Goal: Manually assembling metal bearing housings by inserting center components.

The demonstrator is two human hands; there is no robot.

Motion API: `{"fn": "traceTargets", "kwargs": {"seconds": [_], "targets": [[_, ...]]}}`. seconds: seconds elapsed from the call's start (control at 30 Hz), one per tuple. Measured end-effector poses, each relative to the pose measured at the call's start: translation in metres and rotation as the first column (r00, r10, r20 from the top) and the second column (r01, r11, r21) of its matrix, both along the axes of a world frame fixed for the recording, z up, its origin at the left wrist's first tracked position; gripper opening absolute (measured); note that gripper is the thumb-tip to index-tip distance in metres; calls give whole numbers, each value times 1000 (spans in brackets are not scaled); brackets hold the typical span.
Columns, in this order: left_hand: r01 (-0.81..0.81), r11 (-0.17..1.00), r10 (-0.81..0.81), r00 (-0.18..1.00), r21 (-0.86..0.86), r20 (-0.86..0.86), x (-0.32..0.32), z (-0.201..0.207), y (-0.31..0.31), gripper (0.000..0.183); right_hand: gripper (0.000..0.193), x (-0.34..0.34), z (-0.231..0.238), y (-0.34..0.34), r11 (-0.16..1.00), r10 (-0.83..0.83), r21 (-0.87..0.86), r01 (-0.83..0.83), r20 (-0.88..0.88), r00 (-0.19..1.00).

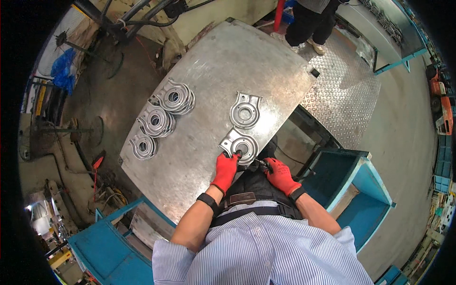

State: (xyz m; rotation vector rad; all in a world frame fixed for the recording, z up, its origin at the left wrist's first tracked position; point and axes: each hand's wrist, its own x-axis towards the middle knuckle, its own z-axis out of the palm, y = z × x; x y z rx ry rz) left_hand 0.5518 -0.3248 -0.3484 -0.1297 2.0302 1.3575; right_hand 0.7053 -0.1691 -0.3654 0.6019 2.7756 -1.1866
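My left hand [225, 172], in a red glove with dark fingertips, grips a stamped metal bracket [229, 140] at the table's near edge. Its fingers close over the bracket's rim beside the round center hole. To the right, my right hand [281, 176], gloved the same way, is closed around a slim dark tool [264, 165]. The tool's front end points at the bracket's lower right rim; whether it touches cannot be made out. Just beyond lies a second bracket [237, 118] of the same shape, flat on the metal table [204, 175].
Overlapping stacks of like brackets [178, 98] run along the table's left side. Blue metal stands [107, 251] flank me at lower left and lower right. A person [311, 23] stands beyond the far right corner, near a diamond-plate floor panel [339, 90].
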Motion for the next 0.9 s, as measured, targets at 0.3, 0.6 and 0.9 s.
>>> {"fn": "traceTargets", "kwargs": {"seconds": [0.3, 0.6, 0.9], "targets": [[-111, 983, 87, 983, 147, 161, 2, -3, -1, 28, 38, -1, -15, -3, 999, -26, 25, 27, -30, 999], [17, 999, -13, 995, 35, -99, 2, -21, -6, 27, 35, -3, -16, -6, 999, -31, 29, 30, 28, 999], [18, 999, -15, 997, 43, -82, 2, -27, -5, 28, 42, -1, -15, -5, 1000, 1, 22, -2, 44, 999]]}}
